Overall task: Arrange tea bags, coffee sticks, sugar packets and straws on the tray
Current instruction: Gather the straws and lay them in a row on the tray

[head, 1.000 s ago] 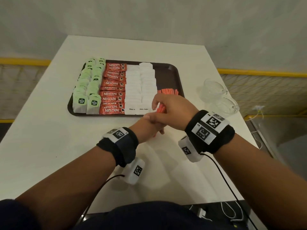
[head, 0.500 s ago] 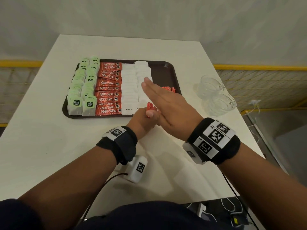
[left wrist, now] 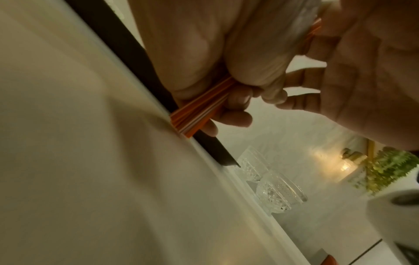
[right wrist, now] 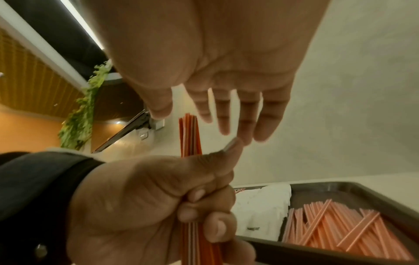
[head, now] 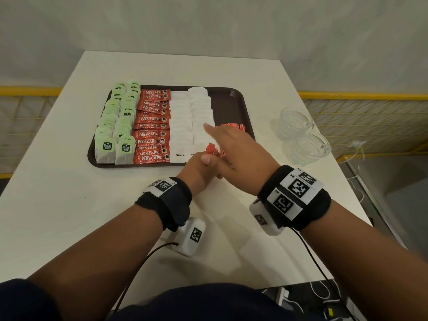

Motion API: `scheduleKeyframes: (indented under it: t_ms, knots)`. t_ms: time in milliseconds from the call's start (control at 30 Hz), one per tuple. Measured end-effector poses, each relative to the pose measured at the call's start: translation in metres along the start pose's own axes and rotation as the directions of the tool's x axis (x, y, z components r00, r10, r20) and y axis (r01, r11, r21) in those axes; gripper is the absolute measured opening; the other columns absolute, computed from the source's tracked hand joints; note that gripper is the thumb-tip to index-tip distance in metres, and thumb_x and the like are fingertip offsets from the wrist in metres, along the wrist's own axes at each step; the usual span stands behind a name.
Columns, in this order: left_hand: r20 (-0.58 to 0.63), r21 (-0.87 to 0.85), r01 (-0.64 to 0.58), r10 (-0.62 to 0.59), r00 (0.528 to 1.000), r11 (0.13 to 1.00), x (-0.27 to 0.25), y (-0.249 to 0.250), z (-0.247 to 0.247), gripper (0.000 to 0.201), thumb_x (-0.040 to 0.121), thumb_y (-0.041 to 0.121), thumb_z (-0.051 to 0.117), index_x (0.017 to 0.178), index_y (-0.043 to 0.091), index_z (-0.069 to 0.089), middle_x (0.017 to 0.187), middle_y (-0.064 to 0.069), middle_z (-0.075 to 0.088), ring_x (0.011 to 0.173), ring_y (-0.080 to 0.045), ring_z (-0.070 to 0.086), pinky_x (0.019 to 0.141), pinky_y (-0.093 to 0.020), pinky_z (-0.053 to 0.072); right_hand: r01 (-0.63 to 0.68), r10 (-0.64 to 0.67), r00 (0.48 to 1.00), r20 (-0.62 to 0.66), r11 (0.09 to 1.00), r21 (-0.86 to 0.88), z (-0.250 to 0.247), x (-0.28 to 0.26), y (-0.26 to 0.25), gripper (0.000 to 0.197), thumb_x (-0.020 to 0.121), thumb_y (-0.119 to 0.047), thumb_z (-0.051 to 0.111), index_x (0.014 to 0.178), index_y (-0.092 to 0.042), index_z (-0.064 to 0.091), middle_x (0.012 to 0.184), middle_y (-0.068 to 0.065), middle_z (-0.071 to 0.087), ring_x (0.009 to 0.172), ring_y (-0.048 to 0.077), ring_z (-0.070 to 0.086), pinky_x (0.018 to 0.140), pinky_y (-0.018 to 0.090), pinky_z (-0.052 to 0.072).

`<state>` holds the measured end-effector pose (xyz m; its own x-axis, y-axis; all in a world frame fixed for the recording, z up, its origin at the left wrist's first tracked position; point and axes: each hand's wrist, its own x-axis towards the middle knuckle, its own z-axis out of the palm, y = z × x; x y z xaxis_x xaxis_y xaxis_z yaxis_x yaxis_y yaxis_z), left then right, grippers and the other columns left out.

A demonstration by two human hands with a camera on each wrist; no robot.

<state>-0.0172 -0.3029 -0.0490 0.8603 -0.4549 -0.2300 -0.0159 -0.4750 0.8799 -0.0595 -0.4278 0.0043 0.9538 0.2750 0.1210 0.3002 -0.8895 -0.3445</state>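
Orange straws [head: 212, 149] stand up in a bunch in the left hand [head: 201, 166], whose fingers are curled tight around them. The bottom ends of the bunch [left wrist: 192, 119] touch the white table [head: 58, 181] right at the near edge of the brown tray [head: 234, 105]. The right hand [head: 234, 147] is flat just above the tops of the straws, with its fingers straight and a little apart, holding nothing.

On the tray, the rows go from left to right. First come green tea bags [head: 115, 126] with tags that say "McCoy teas". Next are red coffee sticks [head: 152, 126] that say "NESCAFE CLASSIC". Then come white sugar packets [head: 190, 117]; the front one says "White S" and the left hand hides the rest of the word. On the right side of the tray lies a loose pile of more straws [right wrist: 340, 220], partly hidden behind the right hand in the head view.

Two clear glass cups [head: 301, 137] sit on the table, to the right of the tray. Black bands with black-and-white square marks are on both wrists.
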Motion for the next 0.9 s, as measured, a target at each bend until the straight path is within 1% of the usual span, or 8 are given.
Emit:
scheduleKeyframes:
  t_ms: [100, 200, 333, 500, 633, 700, 767, 900]
  knots:
    - [0.008, 0.124, -0.013, 0.012, 1.0, 0.992, 0.003, 0.014, 0.003, 0.03, 0.1, 0.009, 0.049, 0.072, 0.018, 0.05, 0.067, 0.005, 0.051, 0.055, -0.003, 0.052, 0.06, -0.019, 0.045, -0.164, 0.166, 0.984, -0.066, 0.986, 0.028, -0.007, 0.007, -0.003, 0.048, 0.088, -0.064, 0.048, 0.115, -0.024, 0.054, 0.093, -0.009, 0.057, 0.079, 0.009, 0.053, 0.068, 0.023, 0.038]
    - [0.012, 0.171, -0.026, 0.024, 1.0, 0.985, 0.007, 0.028, 0.003, 0.026, 0.099, 0.008, 0.052, 0.073, 0.012, 0.049, 0.075, 0.0, 0.054, 0.067, -0.014, 0.054, 0.067, -0.025, 0.047, -0.138, 0.123, 0.987, -0.104, 0.979, -0.15, -0.014, 0.015, -0.006, 0.031, 0.094, -0.054, 0.044, 0.084, -0.025, 0.046, 0.062, -0.011, 0.044, 0.061, 0.011, 0.047, 0.06, 0.026, 0.035]
    - [0.046, 0.061, -0.058, 0.055, 0.997, 0.996, 0.008, 0.039, -0.005, 0.028, 0.094, 0.022, 0.062, 0.067, 0.018, 0.056, 0.053, 0.001, 0.058, 0.041, -0.003, 0.052, 0.051, -0.022, 0.043, -0.117, 0.111, 0.987, -0.115, 0.992, -0.049, -0.027, 0.03, 0.001, 0.027, 0.097, -0.035, 0.047, 0.077, -0.017, 0.045, 0.059, -0.008, 0.04, 0.062, 0.016, 0.046, 0.06, 0.03, 0.037]
    - [0.197, -0.061, -0.102, 0.112, 0.974, 0.993, 0.004, 0.02, -0.01, 0.028, 0.094, 0.046, 0.059, 0.089, 0.018, 0.06, 0.061, -0.002, 0.061, 0.056, -0.014, 0.059, 0.074, -0.037, 0.057, -0.12, 0.137, 0.982, -0.128, 0.984, 0.134, -0.046, 0.049, 0.024, 0.032, 0.095, -0.029, 0.052, 0.068, -0.013, 0.046, 0.059, -0.002, 0.045, 0.055, 0.014, 0.043, 0.056, 0.03, 0.035]
    - [0.179, -0.185, -0.058, 0.091, 0.98, 0.981, 0.012, 0.016, -0.01, 0.03, 0.1, 0.042, 0.049, 0.085, 0.016, 0.05, 0.058, 0.005, 0.043, 0.05, -0.011, 0.042, 0.061, -0.031, 0.052, -0.171, 0.215, 0.966, -0.141, 0.948, 0.268, -0.045, 0.063, 0.037, 0.029, 0.092, -0.039, 0.059, 0.072, -0.02, 0.053, 0.066, -0.007, 0.051, 0.059, 0.006, 0.048, 0.059, 0.025, 0.037]
    - [0.136, -0.252, -0.043, 0.079, 0.987, 0.967, 0.016, 0.021, -0.012, 0.031, 0.102, 0.038, 0.048, 0.08, 0.016, 0.046, 0.056, 0.006, 0.041, 0.051, -0.012, 0.039, 0.057, -0.031, 0.045, -0.23, 0.306, 0.95, -0.057, 0.812, 0.536, -0.044, 0.067, 0.039, 0.034, 0.088, -0.048, 0.063, 0.085, -0.015, 0.055, 0.062, -0.012, 0.053, 0.052, 0.001, 0.047, 0.055, 0.023, 0.038]
    - [0.106, -0.292, -0.044, 0.078, 0.991, 0.955, 0.023, 0.027, -0.016, 0.034, 0.103, 0.034, 0.046, 0.073, 0.018, 0.043, 0.054, 0.006, 0.039, 0.049, -0.012, 0.037, 0.054, -0.028, 0.041, -0.307, 0.315, 0.941, 0.124, 0.64, 0.705, -0.041, 0.072, 0.041, 0.038, 0.087, -0.048, 0.065, 0.083, -0.012, 0.052, 0.049, -0.014, 0.051, 0.04, -0.001, 0.043, 0.048, 0.019, 0.035]
    - [0.112, -0.256, -0.019, 0.049, 0.992, 0.966, 0.046, 0.039, -0.024, 0.031, 0.101, 0.025, 0.049, 0.072, 0.016, 0.043, 0.053, 0.003, 0.038, 0.045, -0.009, 0.036, 0.053, -0.025, 0.04, -0.305, 0.284, 0.951, 0.125, 0.778, 0.549, -0.031, 0.09, 0.049, 0.032, 0.091, -0.039, 0.062, 0.072, -0.013, 0.066, 0.061, -0.004, 0.064, 0.049, 0.003, 0.056, 0.054, 0.018, 0.043]
